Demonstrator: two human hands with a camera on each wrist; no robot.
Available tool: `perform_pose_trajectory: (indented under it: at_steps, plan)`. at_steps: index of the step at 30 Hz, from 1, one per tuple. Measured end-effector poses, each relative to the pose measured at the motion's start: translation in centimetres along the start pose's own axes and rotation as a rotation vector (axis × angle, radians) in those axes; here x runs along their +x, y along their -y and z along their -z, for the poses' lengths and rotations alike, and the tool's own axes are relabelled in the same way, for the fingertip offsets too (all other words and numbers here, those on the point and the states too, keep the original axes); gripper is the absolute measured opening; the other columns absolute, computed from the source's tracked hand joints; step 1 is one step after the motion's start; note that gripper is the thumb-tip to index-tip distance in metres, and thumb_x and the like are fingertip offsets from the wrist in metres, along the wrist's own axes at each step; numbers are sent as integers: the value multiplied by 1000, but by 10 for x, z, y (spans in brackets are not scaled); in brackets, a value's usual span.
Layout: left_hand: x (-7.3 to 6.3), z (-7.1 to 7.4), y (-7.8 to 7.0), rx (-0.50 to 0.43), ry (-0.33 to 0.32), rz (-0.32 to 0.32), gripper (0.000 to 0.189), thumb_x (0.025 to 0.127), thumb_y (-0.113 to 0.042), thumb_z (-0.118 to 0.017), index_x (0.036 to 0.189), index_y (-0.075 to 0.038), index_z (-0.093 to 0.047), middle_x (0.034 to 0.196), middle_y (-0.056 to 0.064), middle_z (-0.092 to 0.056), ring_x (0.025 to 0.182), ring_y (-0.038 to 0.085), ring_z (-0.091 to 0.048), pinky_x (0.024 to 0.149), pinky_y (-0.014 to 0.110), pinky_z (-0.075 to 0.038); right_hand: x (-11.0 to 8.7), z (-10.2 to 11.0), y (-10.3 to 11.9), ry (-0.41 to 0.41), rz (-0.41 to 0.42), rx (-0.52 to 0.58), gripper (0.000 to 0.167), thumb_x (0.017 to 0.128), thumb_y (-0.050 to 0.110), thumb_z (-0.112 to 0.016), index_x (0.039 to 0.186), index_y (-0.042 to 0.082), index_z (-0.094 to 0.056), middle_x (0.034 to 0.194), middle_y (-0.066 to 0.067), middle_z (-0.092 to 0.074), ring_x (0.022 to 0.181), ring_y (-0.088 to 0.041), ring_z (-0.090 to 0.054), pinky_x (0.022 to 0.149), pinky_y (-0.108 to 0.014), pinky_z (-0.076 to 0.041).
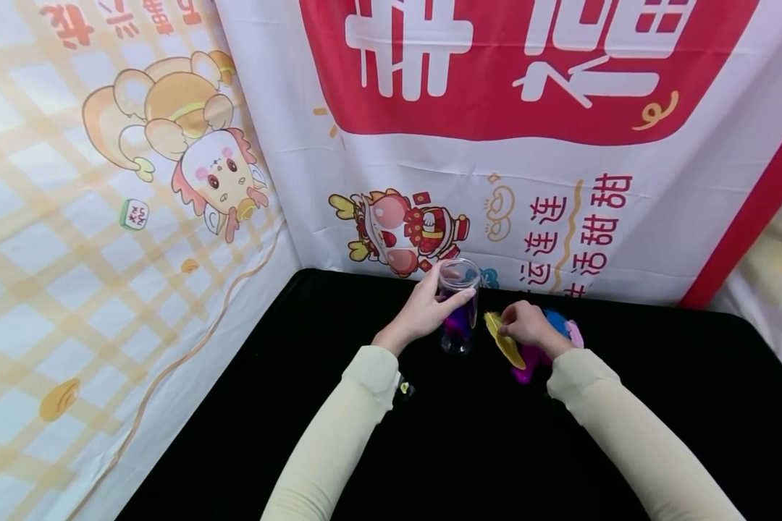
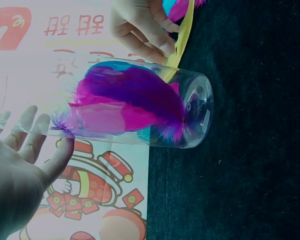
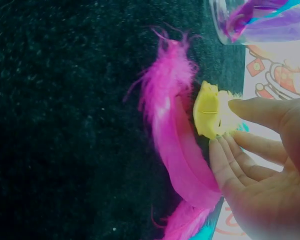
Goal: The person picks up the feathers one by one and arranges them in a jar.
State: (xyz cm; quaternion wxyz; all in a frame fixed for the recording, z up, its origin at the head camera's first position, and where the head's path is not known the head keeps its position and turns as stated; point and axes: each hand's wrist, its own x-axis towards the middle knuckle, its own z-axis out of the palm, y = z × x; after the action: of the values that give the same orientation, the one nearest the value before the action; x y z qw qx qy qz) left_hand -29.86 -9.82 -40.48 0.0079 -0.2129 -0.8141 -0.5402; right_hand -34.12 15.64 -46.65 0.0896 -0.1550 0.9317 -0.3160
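Head view: we look down at a black table (image 1: 456,434).
We see the left hand (image 1: 426,304) curl its fingers and thumb round the top of a clear jar (image 1: 457,341), held upright with purple and pink feathers (image 2: 132,87) inside; at three o'clock from the jar, the right hand (image 1: 528,323) is near loose pink and blue feathers (image 3: 182,162); its thumb and fingertips pinch a yellow feather (image 1: 510,349) at four o'clock.
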Motion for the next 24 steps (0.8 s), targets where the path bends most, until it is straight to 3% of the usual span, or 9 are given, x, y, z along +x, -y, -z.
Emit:
perform_pose_trajectory:
  at_steps: [15, 24]
  plan:
    - [2, -1, 4, -36, 21, 31, 65, 99, -42, -68, 154, -24, -38, 146, 6, -53, 136, 14, -49, 114, 42, -40, 6, -10, 0, -29, -52, -25, 20, 87, 5, -76, 103, -6, -76, 96, -18, -74, 84, -26, -68, 76, -39, -59]
    - [0, 2, -1, -1, 7, 27, 64, 98, -50, -66, 151, -26, -40, 139, -2, -57, 131, 9, -52, 111, 36, -42, 6, -9, 2, -30, -51, -12, 8, 88, 3, -75, 93, -3, -78, 86, -12, -74, 77, -22, -68, 69, -36, -59]
